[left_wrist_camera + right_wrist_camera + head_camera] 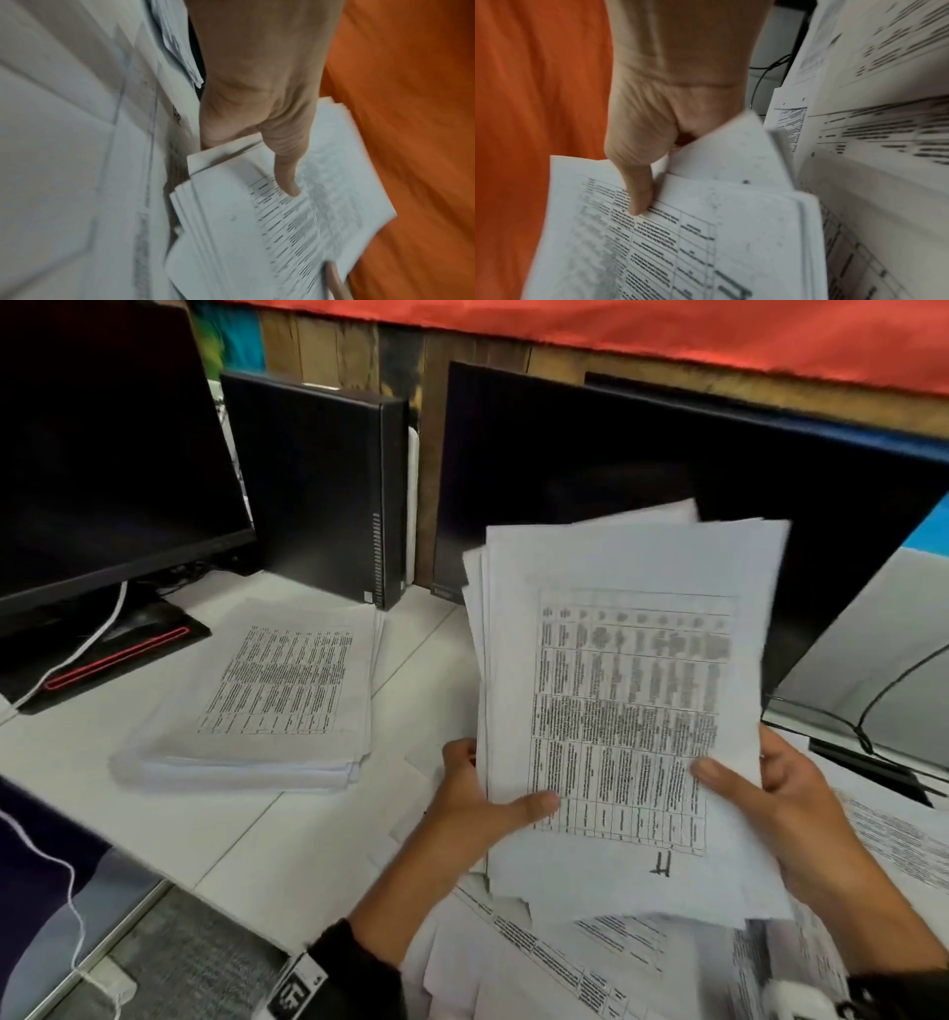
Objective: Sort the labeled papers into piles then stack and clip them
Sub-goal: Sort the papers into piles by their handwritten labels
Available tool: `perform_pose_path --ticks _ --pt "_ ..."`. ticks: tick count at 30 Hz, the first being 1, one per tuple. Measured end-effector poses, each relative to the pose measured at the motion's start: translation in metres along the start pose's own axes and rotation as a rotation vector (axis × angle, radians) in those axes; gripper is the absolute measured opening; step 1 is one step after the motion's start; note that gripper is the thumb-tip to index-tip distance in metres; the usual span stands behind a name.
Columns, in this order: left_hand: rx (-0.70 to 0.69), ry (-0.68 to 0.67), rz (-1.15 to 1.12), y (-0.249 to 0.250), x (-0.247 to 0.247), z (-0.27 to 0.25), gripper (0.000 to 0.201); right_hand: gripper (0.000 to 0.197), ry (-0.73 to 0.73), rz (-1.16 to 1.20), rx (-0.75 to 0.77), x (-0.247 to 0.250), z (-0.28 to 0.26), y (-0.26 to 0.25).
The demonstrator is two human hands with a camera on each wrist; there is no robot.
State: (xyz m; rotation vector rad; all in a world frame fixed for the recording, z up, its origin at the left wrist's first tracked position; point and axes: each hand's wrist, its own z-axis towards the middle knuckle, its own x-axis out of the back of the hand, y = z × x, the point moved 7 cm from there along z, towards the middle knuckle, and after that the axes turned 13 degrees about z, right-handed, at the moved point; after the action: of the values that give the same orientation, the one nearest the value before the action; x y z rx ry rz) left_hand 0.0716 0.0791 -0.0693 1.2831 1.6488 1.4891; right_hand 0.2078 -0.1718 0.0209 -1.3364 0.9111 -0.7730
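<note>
Sorted pile (267, 706) on desk (287, 829) by monitors; both hands, left (475, 806) & right (785, 803), thumbs pinching raised paper stack (631, 711).

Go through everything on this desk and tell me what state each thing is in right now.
Held sheaf: lifted, edges uneven.
Left hand: grips sheaf.
Right hand: grips sheaf.
Sorted pile: flat on desk, unclipped.
Loose papers: scattered.
Left monitor: dark.
Right monitor: dark.

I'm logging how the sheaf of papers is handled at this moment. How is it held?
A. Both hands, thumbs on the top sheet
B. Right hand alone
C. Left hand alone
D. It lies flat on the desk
A: the left hand and right hand each grip the sheaf of papers, thumbs pressing its top sheet.
</note>
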Motion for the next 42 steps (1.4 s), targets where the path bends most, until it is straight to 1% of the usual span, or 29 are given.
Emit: perform_pose_path --ticks 1,2,3,4,5,6,7,8,10,12,13,15,16,19,22,24,27,28,29,30,32,33,34,36,38,39,42 --pt "-0.028 -0.026 -0.074 0.006 -0.003 -0.002 0.099 0.039 0.014 0.023 -0.006 0.007 -0.008 0.001" --pt "-0.063 -0.042 -0.087 0.011 -0.007 -0.005 0.095 0.046 0.039 0.003 -0.006 0.012 -0.014 0.002" --pt "-0.099 -0.05 -0.074 0.017 -0.012 -0.009 0.088 0.06 0.075 -0.062 0.009 0.014 -0.019 0.002" --pt "-0.126 -0.051 -0.046 0.023 -0.018 -0.014 0.077 0.077 0.115 -0.137 0.028 0.016 -0.024 0.001" --pt "-0.16 -0.043 -0.022 0.029 -0.023 -0.02 0.064 0.089 0.154 -0.183 0.047 0.015 -0.027 -0.001" --pt "-0.194 -0.017 0.006 0.038 -0.026 -0.026 0.048 0.088 0.181 -0.193 0.068 0.011 -0.031 -0.005" --pt "-0.23 0.02 0.033 0.048 -0.028 -0.032 0.033 0.078 0.191 -0.177 0.105 0.006 -0.034 -0.012" --pt "-0.279 0.048 0.047 0.06 -0.027 -0.036 0.026 0.064 0.187 -0.16 0.156 -0.002 -0.037 -0.022" --pt "-0.377 0.115 0.067 0.083 -0.02 -0.039 0.027 0.044 0.203 -0.13 0.251 -0.014 -0.046 -0.047" --pt "-0.427 0.144 0.076 0.107 -0.01 -0.04 0.025 0.036 0.22 -0.103 0.345 -0.014 -0.051 -0.072" --pt "-0.454 0.133 0.074 0.12 -0.007 -0.041 0.024 0.039 0.224 -0.079 0.381 -0.013 -0.053 -0.083" --pt "-0.508 0.095 0.074 0.145 -0.003 -0.044 0.028 0.059 0.257 0.001 0.418 -0.005 -0.053 -0.096" --pt "-0.536 0.079 0.076 0.158 -0.002 -0.048 0.03 0.062 0.273 0.062 0.439 -0.003 -0.053 -0.102" --pt "-0.592 0.053 0.05 0.182 -0.007 -0.054 0.025 0.042 0.267 0.194 0.449 -0.013 -0.055 -0.11" --pt "-0.649 0.032 0.086 0.198 -0.016 -0.057 0.024 0.033 0.256 0.218 0.453 -0.027 -0.057 -0.11" --pt "-0.692 0.026 0.098 0.213 -0.016 -0.059 0.025 0.031 0.261 0.228 0.499 -0.029 -0.06 -0.122" --pt "-0.741 0.036 0.054 0.237 -0.004 -0.062 0.025 0.035 0.267 0.253 0.589 -0.021 -0.062 -0.148" --pt "-0.756 0.034 0.034 0.243 0.0 -0.064 0.026 0.033 0.258 0.26 0.609 -0.018 -0.062 -0.155" --pt "-0.76 0.03 0.015 0.246 0.003 -0.063 0.029 0.031 0.241 0.268 0.616 -0.015 -0.061 -0.157" --pt "-0.751 0.021 0.005 0.245 0.005 -0.062 0.035 0.033 0.228 0.276 0.601 -0.011 -0.059 -0.153" --pt "-0.693 -0.025 0.01 0.231 0.006 -0.053 0.046 0.048 0.194 0.263 0.519 -0.008 -0.053 -0.133" --pt "-0.649 -0.066 0.028 0.219 0.004 -0.048 0.047 0.052 0.17 0.229 0.469 -0.008 -0.049 -0.117" --pt "-0.604 -0.105 0.053 0.206 0.0 -0.043 0.046 0.051 0.143 0.181 0.422 -0.009 -0.047 -0.101" --pt "-0.537 -0.143 0.079 0.185 -0.005 -0.037 0.036 0.044 0.131 0.125 0.369 -0.01 -0.044 -0.076" --pt "-0.523 -0.139 0.065 0.176 -0.007 -0.036 0.027 0.037 0.162 0.116 0.367 -0.014 -0.046 -0.066" --pt "-0.52 -0.124 0.057 0.175 -0.007 -0.035 0.027 0.036 0.179 0.119 0.375 -0.016 -0.046 -0.067" --pt "-0.544 -0.038 0.005 0.188 0.002 -0.034 0.04 0.035 0.245 0.133 0.436 -0.023 -0.048 -0.086"
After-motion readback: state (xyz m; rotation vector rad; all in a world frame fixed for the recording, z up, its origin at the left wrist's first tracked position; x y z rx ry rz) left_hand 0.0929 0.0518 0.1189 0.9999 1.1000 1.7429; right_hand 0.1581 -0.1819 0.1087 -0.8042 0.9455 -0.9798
